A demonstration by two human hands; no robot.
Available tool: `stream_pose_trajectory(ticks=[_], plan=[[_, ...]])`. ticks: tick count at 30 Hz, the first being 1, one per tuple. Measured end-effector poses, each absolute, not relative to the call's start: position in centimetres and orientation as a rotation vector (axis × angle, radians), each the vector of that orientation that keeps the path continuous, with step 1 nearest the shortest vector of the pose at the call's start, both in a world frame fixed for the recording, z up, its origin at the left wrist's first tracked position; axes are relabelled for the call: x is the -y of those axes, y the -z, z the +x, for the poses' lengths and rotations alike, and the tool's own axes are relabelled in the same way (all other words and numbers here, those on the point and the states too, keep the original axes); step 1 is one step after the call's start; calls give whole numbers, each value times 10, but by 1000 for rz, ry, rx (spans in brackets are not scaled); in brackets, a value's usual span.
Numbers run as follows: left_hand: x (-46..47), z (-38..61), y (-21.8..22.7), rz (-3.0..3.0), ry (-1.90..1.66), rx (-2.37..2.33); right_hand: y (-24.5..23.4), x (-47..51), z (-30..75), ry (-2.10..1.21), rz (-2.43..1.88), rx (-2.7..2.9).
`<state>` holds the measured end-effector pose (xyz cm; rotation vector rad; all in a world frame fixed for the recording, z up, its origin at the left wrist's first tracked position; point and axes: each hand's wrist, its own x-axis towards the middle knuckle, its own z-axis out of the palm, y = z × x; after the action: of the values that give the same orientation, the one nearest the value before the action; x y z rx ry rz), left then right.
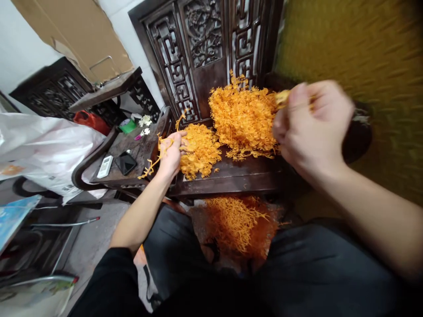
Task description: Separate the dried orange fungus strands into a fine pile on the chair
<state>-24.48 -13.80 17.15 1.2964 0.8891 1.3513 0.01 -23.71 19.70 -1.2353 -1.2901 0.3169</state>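
Note:
My left hand [171,157] is closed around thin orange branched plastic stems [150,169], whose ends stick out on both sides of the fingers. It is at the left edge of a smaller pile of orange plastic pieces [201,154] on the dark wooden seat [231,177]. A larger heap of orange plastic pieces [244,116] lies beside that pile, against the carved chair back. To the right of this heap, my right hand [313,125] is raised in a fist, slightly blurred. A yellow-orange bit [282,97] shows at its fingers; its exact shape is unclear.
Below the seat, between my knees, is a mass of orange branched stems [236,222]. On the left side table are a white remote [105,167], a black phone [126,163] and green tape [127,126]. A white plastic bag [46,149] bulges farther left.

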Motion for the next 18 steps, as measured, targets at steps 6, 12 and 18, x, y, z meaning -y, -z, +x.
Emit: stream_pose_trajectory(ticks=[6,12,18], plan=[[166,-231,-180,1426,-1022,-876,-190,248,-17,-950,-1253,1464],[173,-229,-184,1446,-889,-866,-180,242,-30,-798,-1223,1731],[177,-232,-184,1533,-841,-810,-176,238,-33,-583,-1403,1842]])
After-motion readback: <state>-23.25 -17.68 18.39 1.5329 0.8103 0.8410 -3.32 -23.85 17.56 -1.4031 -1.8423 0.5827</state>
